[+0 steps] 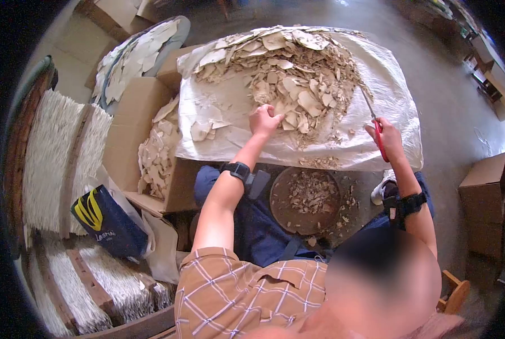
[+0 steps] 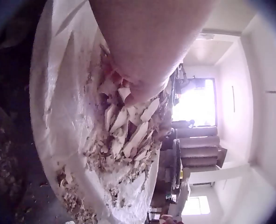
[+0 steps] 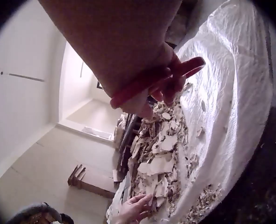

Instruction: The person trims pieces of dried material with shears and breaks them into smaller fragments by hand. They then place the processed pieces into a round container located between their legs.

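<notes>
Your right hand (image 1: 389,138) grips the red-handled scissors with the long, slim metal blades (image 1: 378,135), fingers curled round the handle. The scissors' long axis runs away from you and slants left, tips at the right margin of the broad heap of thin, cream and tan, irregular flakes (image 1: 312,76). Whether the blades are parted: too fine to tell.

Your left hand (image 1: 265,120) is at the near-left edge of that heap, fingers bent toward the pieces. Can't tell if a flake is pinched there (the left wrist view has your forearm in the way). The larger, paler flakes lie right beside the fingers, to their right and a little farther from you, so the left is the nearer hand; the right sits off the heap's right side, over the bench draped in crinkled white sheeting (image 1: 402,121).

The heap sits on that sheeting, spread widest along the far side, with smaller crumbs trailing to the near edge. A few loose flakes (image 1: 200,131) lie left of your left hand.

Left of the bench: open brown cardboard box (image 1: 127,133) with more flakes inside. Below the near edge, between your legs: round brown shallow tray (image 1: 281,212) holding small scraps, others scattered beside it. Navy bag with yellow marking (image 1: 114,226) stands by the box.
</notes>
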`<action>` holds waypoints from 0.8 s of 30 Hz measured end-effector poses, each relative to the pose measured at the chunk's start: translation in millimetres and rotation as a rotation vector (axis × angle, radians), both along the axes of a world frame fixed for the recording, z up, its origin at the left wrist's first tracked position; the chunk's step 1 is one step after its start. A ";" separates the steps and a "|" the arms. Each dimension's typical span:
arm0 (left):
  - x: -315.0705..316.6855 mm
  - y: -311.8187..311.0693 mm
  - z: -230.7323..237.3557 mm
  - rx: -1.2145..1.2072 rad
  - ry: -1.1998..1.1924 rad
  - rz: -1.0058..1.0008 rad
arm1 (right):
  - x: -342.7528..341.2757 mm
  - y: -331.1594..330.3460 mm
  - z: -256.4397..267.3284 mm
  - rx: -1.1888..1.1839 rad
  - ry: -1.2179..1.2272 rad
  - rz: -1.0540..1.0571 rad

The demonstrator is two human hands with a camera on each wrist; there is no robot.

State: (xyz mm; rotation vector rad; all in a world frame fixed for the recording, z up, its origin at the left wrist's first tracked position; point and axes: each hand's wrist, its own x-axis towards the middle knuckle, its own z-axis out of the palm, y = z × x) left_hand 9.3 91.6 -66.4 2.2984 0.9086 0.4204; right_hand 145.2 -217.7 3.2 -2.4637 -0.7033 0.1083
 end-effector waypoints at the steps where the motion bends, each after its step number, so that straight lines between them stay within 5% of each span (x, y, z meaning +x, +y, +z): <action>1: 2.2 -0.3 -4.8 0.009 0.012 -0.011 | -0.2 0.6 0.5 -0.001 -0.002 -0.004; 5: 10.3 1.7 -17.2 -0.114 -0.029 0.038 | 1.6 4.0 -14.0 0.105 0.180 -0.023; 7: 12.3 1.8 -2.5 -0.524 -0.505 -0.023 | -10.8 12.3 1.5 0.180 0.422 -0.063; 13: 8.4 -13.0 78.6 -0.728 -0.930 0.045 | -30.4 29.8 -2.3 0.326 0.302 0.120; 18: 4.5 -11.6 90.1 -0.941 -0.846 -0.106 | -37.9 40.7 6.4 0.560 0.452 0.075; 21: 1.9 -19.2 89.5 -1.059 -0.751 -0.194 | -37.2 42.1 22.7 0.878 0.802 0.055; 24: 3.3 -34.4 88.1 -1.118 -0.683 -0.256 | -38.7 44.1 19.8 0.825 0.810 0.194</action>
